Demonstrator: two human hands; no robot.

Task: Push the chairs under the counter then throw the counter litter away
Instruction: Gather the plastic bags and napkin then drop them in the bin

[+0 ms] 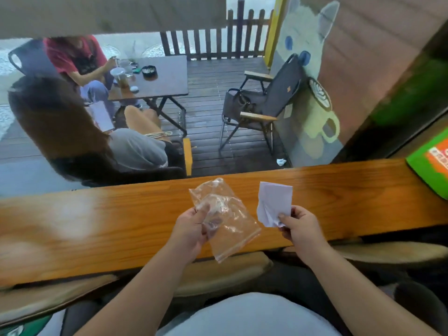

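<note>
A long wooden counter runs across the view below a window. My left hand is shut on a crumpled clear plastic zip bag, held just above the counter's near edge. My right hand pinches a creased white paper by its lower corner, a little above the counter. Wooden chair seats sit tucked partly beneath the counter's front edge, in front of my body.
A green and orange box lies at the counter's right end. Behind the glass, two people sit at a dark table on a wooden deck, with a folding chair and a white scrap on the deck floor.
</note>
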